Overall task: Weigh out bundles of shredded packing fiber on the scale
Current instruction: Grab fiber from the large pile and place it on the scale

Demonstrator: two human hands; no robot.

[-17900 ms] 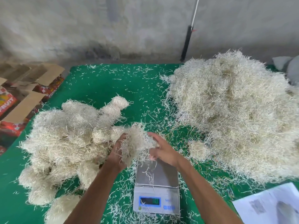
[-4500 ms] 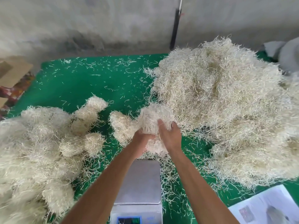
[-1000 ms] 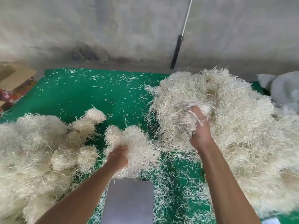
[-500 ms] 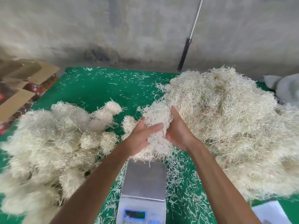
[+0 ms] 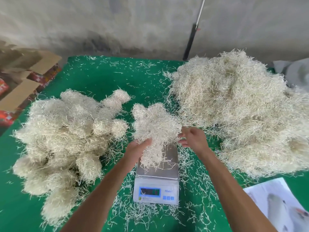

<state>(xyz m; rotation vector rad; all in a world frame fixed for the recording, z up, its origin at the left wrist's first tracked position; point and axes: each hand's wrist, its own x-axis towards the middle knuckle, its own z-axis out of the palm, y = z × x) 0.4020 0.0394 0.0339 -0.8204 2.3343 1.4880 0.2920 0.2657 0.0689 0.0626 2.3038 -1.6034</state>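
A white digital scale with a steel pan and a lit blue display stands near the table's front centre. Over its pan hangs a pale bundle of shredded fiber, its lower strands trailing onto the pan. My left hand grips the bundle from below on its left side. My right hand hovers just right of the bundle with fingers spread and relaxed, holding nothing. A big loose heap of fiber lies on the right. A pile of rounded fiber bundles lies on the left.
The green table covering is strewn with loose strands, thick around the scale. Printed paper sheets lie at the front right corner. Open cardboard boxes stand off the left edge. A grey wall and a black pole rise behind the table.
My hands have parted: the right one has let go of the bundle and opened beside it. The left one has lowered the bundle so its strands reach the scale pan.
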